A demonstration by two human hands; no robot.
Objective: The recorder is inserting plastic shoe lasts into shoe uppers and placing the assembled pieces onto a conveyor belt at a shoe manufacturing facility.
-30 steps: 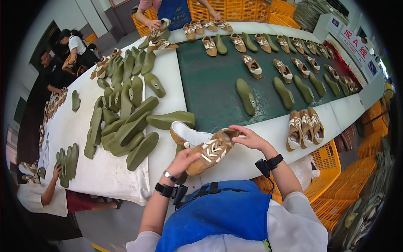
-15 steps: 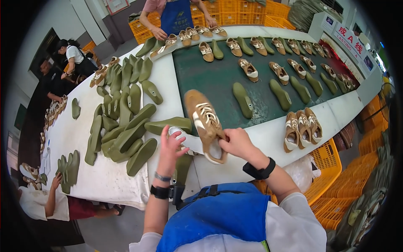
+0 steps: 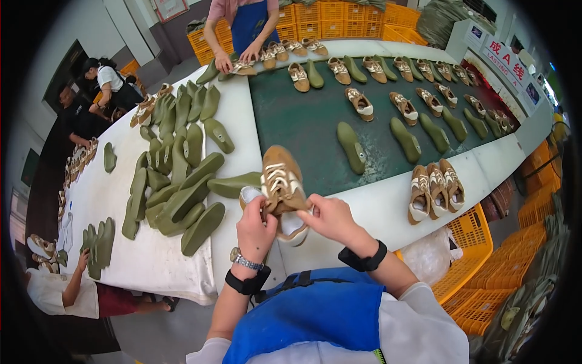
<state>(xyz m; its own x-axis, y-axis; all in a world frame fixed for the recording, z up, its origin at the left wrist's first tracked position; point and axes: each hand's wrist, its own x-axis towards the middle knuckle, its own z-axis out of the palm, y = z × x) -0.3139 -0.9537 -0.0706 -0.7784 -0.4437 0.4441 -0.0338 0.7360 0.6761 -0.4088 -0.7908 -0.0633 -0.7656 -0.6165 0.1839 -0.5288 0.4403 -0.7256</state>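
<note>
Between my two hands is a brown suede sneaker upper [image 3: 284, 173] with white laces, its toe pointing away from me and its white-lined opening toward me. My left hand [image 3: 254, 225] pinches the left side of the opening. On the opposite side my right hand [image 3: 330, 218] grips the edge with thumb and fingers. Partly hidden behind my left hand, a white-lined piece [image 3: 248, 194] shows at the sneaker's left. A green shoe last [image 3: 233, 184] lies just beyond it on the white table edge.
Many green lasts [image 3: 182, 182] are heaped on the white-covered table [image 3: 176, 267] at left. The green conveyor belt [image 3: 303, 133] carries rows of sneakers and lasts. Three sneakers [image 3: 436, 189] stand at right, above a yellow crate [image 3: 467, 249]. A co-worker [image 3: 248, 27] handles a shoe across the table.
My left hand has come from open beside the sneaker to gripping its opening. The sneaker has moved slightly left and nearer. Across the table, the co-worker's hands have shifted left onto a shoe.
</note>
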